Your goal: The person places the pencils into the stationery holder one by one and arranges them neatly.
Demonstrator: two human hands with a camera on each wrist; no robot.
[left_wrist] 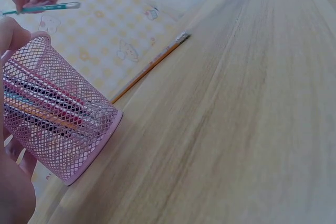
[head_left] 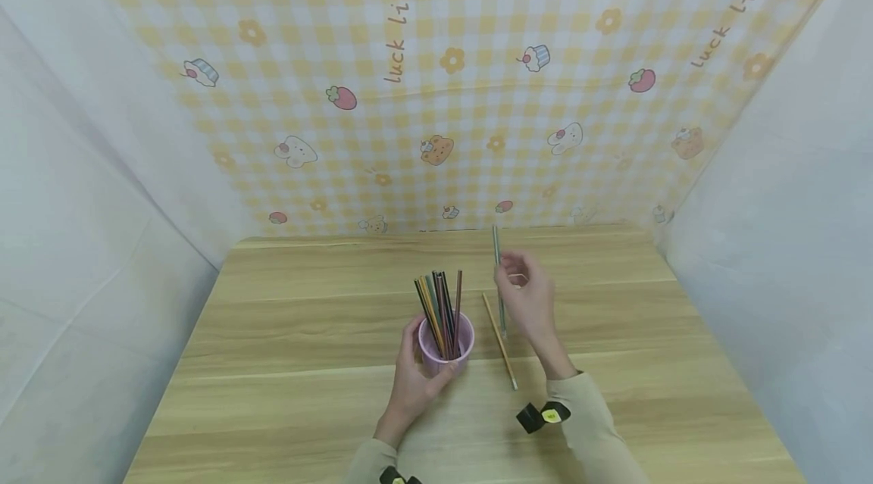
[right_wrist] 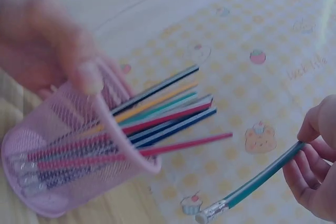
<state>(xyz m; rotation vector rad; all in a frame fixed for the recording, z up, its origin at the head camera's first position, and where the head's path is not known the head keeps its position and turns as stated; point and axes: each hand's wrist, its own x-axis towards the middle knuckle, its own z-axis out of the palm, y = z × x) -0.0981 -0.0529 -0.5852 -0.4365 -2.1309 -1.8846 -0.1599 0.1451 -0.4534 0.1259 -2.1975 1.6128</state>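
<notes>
My left hand (head_left: pixel 413 384) grips a pink mesh pencil cup (left_wrist: pixel 79 103), its thumb over the rim. Several pencils (right_wrist: pixel 173 100) in dark, yellow, green and red colours lean inside the cup with their eraser ends down. To the right of the cup, my right hand (head_left: pixel 528 298) pinches a green pencil (right_wrist: pixel 262 174) between thumb and fingers. That pencil's eraser end points down toward the table in the head view. A yellow-orange pencil (head_left: pixel 500 341) lies on the table between the cup and the right hand, its eraser end toward me.
The wood-grain table (head_left: pixel 286 363) spreads around both hands. Behind it hangs a yellow checked cloth (head_left: pixel 382 128) with cartoon prints. White sheets rise on the left (head_left: pixel 102 242) and right (head_left: pixel 771 204).
</notes>
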